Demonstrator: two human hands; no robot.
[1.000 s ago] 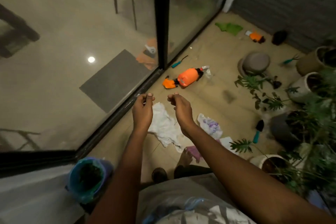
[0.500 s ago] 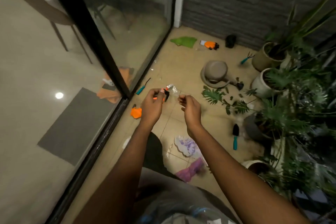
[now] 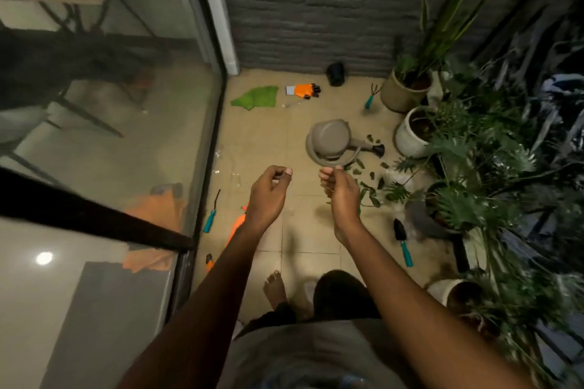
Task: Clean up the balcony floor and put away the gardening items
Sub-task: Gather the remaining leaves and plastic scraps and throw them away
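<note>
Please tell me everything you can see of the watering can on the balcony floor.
The watering can is grey-brown and looks like plastic. It has a round body, a curved loop handle and a long spout that points right and ends in a black nozzle. It rests on the tiled floor, near the white pot. Loose leaves lie beside its spout. Whether it stands upright or lies tipped, I cannot tell.

Two bare forearms (image 3: 221, 278) show, uncovered from elbow to wrist, ending in the left hand (image 3: 268, 196) and the right hand (image 3: 343, 196). A loose grey-beige fabric shirt (image 3: 316, 350) covers the torso. A dark fabric leg garment (image 3: 341, 294) shows beyond it, whether shorts or trousers is unclear. One bare foot (image 3: 274, 289) shows.
</note>
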